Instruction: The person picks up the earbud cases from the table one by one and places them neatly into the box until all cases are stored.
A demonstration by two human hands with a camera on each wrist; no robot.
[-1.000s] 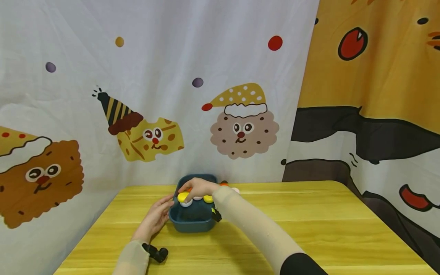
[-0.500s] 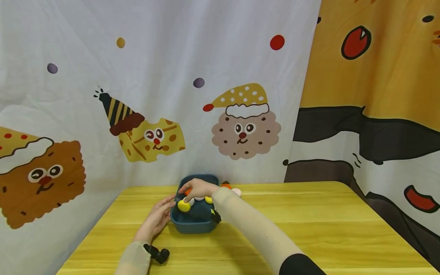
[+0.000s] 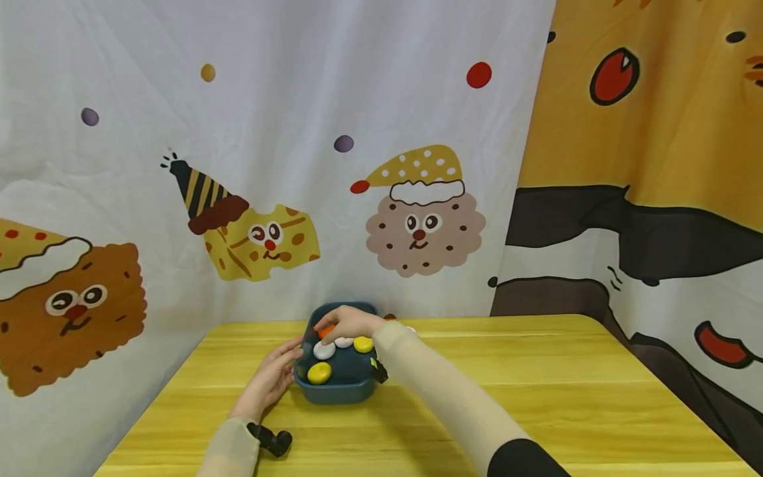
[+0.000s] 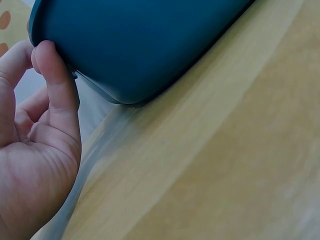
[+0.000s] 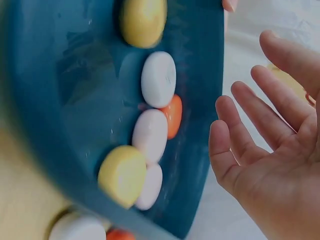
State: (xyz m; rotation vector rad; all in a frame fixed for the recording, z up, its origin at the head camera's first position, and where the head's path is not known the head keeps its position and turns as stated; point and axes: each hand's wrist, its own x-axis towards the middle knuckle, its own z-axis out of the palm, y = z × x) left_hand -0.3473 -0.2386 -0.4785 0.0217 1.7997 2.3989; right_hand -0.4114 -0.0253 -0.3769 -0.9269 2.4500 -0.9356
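Note:
A blue bin (image 3: pixel 336 395) holds several smooth, rounded, pebble-like pieces. One yellow piece (image 3: pixel 319 373) lies near its front left, with a white piece (image 3: pixel 324 350) behind it. Another yellow piece (image 3: pixel 363 344), pale pink pieces (image 5: pixel 150 136) and an orange piece (image 5: pixel 173 117) sit farther along. My left hand (image 3: pixel 275 372) pinches the bin's left rim, thumb on the outside of the wall. Over the bin's back left is my right hand (image 3: pixel 352 323). In the right wrist view its fingers (image 5: pixel 243 95) are spread and relaxed, holding nothing.
The bin stands toward the back of a wooden table (image 3: pixel 507 397), close to a printed curtain (image 3: pixel 286 132). Just outside its right side lie a white piece (image 5: pixel 78 229) and an orange-red piece (image 5: pixel 120 235), partly hidden by my right sleeve in the head view.
The yellow piece has come from beside the white one toward me, to the bin's front left, and my right hand has let it go. My left hand has stayed at the rim.

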